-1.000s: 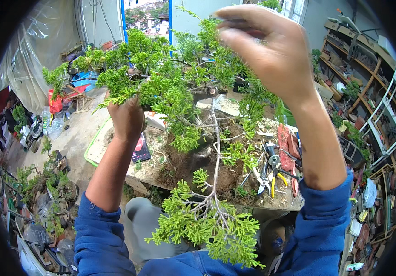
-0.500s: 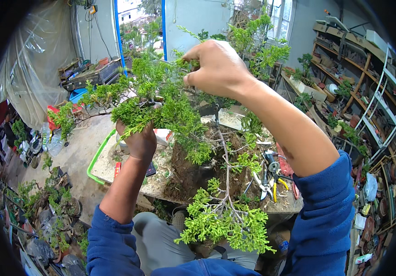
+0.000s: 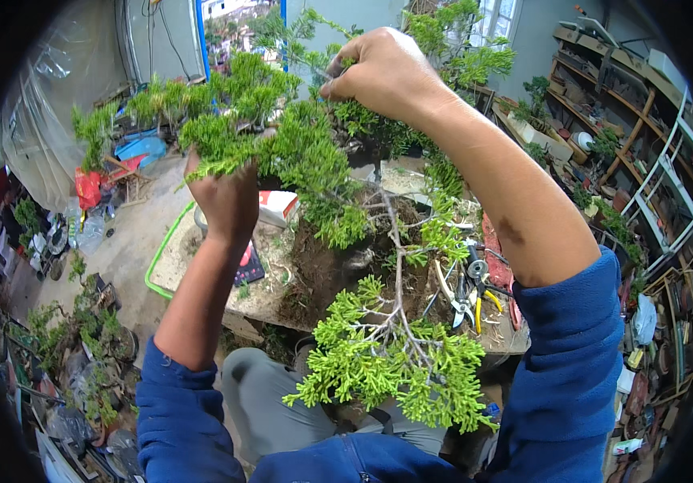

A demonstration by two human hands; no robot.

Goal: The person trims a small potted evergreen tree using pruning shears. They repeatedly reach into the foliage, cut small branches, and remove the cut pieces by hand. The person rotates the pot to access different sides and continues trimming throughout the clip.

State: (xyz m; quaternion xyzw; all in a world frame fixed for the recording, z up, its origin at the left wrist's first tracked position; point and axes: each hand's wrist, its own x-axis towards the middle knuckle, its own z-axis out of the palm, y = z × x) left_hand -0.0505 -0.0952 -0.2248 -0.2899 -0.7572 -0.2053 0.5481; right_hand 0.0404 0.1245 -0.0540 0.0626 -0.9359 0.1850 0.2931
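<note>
A bonsai juniper (image 3: 314,161) with bright green foliage stands before me, its roots in a mound of dark soil (image 3: 306,282). My left hand (image 3: 226,193) is raised under the left branch and closed round it; foliage hides the fingertips. At the top of the tree my right hand (image 3: 383,76) is bent over with thumb and fingers pinched together on a thin upper branch, its exact grip partly hidden by leaves. One long bare-stemmed branch (image 3: 399,282) hangs toward my lap and ends in a broad leafy tuft (image 3: 395,362), touched by neither hand.
On the worktable (image 3: 262,310) lie pruning shears (image 3: 461,304), yellow-handled pliers (image 3: 479,314) and a dark flat device (image 3: 250,266). A green edging strip (image 3: 171,241) bounds its left side. Potted plants (image 3: 93,338) crowd the floor at left; cluttered shelves (image 3: 604,105) line the right.
My left hand has moved up and slightly left, and the left branch has risen with it. My right hand has shifted slightly up. The front tuft has moved a little too.
</note>
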